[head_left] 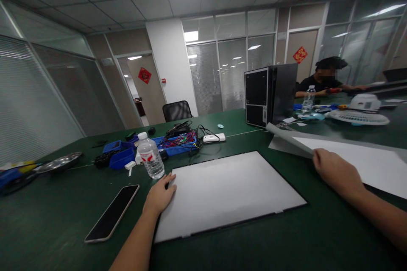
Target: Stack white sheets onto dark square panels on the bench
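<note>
A flat white panel with a thin black frame [229,194], like a screen backlight, lies in front of me on the green table. My left hand [160,194] rests at its upper left edge, thumb and fingers apart and touching the panel. Off to the right, my right hand [337,171] is closed on the near left edge of a thin, pale film sheet [291,142], whose corner curls up. A whiter sheet [378,165] lies against it on the right; how many layers there are I cannot tell.
Left of the panel stand a water bottle [151,156] and a phone [112,214]. Behind are blue trays [122,156], tangled wires [182,137] and a white device [214,138]. A black computer case [270,95] stands farther back. A co-worker [324,78] sits beyond a white fan-like object [359,116].
</note>
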A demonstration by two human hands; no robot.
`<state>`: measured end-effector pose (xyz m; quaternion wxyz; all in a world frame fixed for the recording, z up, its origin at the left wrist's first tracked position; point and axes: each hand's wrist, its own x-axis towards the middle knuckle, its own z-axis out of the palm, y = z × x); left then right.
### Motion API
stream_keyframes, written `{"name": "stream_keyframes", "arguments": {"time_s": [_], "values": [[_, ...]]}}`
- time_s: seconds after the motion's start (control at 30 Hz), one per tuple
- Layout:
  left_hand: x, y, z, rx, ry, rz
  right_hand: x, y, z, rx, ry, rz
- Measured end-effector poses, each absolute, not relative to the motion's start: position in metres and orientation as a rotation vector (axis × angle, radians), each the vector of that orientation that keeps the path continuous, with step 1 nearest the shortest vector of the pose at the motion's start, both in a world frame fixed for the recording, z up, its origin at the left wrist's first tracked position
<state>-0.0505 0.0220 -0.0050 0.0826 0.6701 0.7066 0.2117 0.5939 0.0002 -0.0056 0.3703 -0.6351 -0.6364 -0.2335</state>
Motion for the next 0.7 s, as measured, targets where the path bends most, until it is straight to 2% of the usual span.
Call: {"name": "stream_keyframes", "arguments": {"time_s": [0.2, 0.43, 0.7], "values": [[-0.05, 0.022, -0.005, 1.985, 2.135, 0.654, 0.53, -0.016, -0.003, -1.566, -1.864, -0.605], [-0.052, 0.022, -0.006, 2.006, 2.108, 0.668, 0.396, -0.054, -0.007, -1.001, -2.402, -0.54], [-0.053, 0.023, -0.006, 1.979, 2.085, 0.667, 0.332, -0.068, -0.003, -0.903, -2.582, -0.142]]}}
